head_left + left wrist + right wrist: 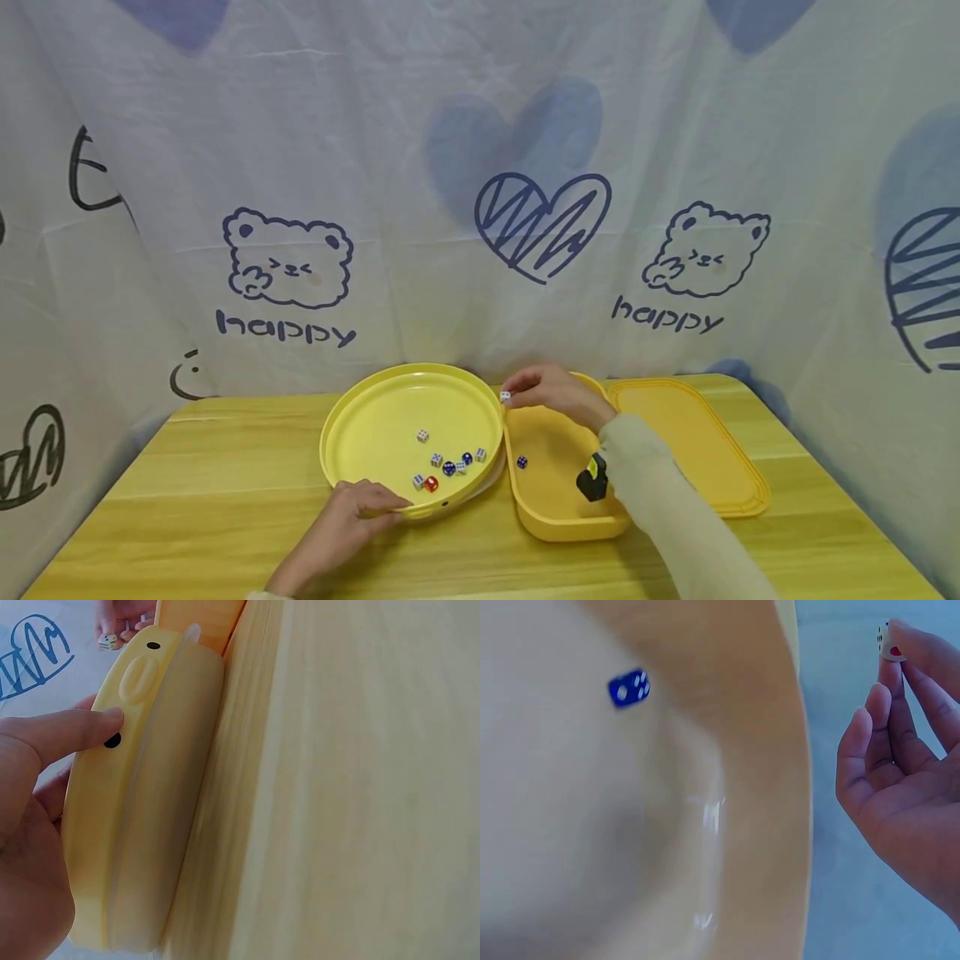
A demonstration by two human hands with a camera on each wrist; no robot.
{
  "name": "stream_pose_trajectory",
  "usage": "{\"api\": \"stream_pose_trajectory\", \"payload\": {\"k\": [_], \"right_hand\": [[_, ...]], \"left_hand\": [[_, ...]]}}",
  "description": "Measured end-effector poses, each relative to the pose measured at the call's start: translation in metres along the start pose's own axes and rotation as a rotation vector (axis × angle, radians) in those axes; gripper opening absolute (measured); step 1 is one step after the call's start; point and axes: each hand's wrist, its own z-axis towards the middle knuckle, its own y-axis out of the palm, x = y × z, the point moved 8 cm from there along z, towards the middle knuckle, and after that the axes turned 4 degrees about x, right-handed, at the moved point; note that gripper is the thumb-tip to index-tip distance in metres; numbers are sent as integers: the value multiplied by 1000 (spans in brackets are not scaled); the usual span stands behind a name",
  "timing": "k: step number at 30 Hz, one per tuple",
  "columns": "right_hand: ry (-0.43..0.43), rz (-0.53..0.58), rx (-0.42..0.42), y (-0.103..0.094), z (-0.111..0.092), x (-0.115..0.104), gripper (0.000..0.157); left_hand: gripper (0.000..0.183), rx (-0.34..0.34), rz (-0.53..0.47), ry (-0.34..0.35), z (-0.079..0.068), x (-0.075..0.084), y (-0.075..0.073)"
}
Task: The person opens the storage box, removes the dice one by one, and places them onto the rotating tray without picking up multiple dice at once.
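Observation:
My left hand (347, 523) grips the near rim of a round yellow tray (335, 423), thumb on its outer wall (90, 847) and fingers partly hidden behind it. Inside the tray lie several dice: white ones such as this white die (422, 435), a red die (431, 483) and two blue dice. Between thumb and fingertip, my right hand (553, 392) pinches another white die (891, 643), held up near where the tray meets an orange-yellow box (570, 528). One dark blue die (629, 688) rests inside that box.
Right of the box a flat orange-yellow lid (686, 442) lies on the wooden table (187, 500). A black wristband device (592, 478) sits on the right wrist. A printed curtain (412, 167) hangs directly behind the table.

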Motion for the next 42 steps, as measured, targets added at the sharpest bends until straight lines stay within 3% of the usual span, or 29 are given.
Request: {"api": "stream_pose_trajectory", "payload": {"k": [6,11,17,31,42], "right_hand": [[-41,-13,-38,11,0,-19,24],[-53,-44,-47,20,1,-28,22],[-64,-51,-53,28,2,-32,20],[-79,-65,-66,49,4,-28,17],[-107,-61,-40,57,8,-29,14]], "left_hand": [[13,-3,11,12,3,-1,-1],[13,-22,-62,-35,6,-4,0],[13,-45,-127,-101,6,-7,1],[13,-62,-181,-159,1,-10,1],[12,-49,-206,-126,1,-10,0]]}}
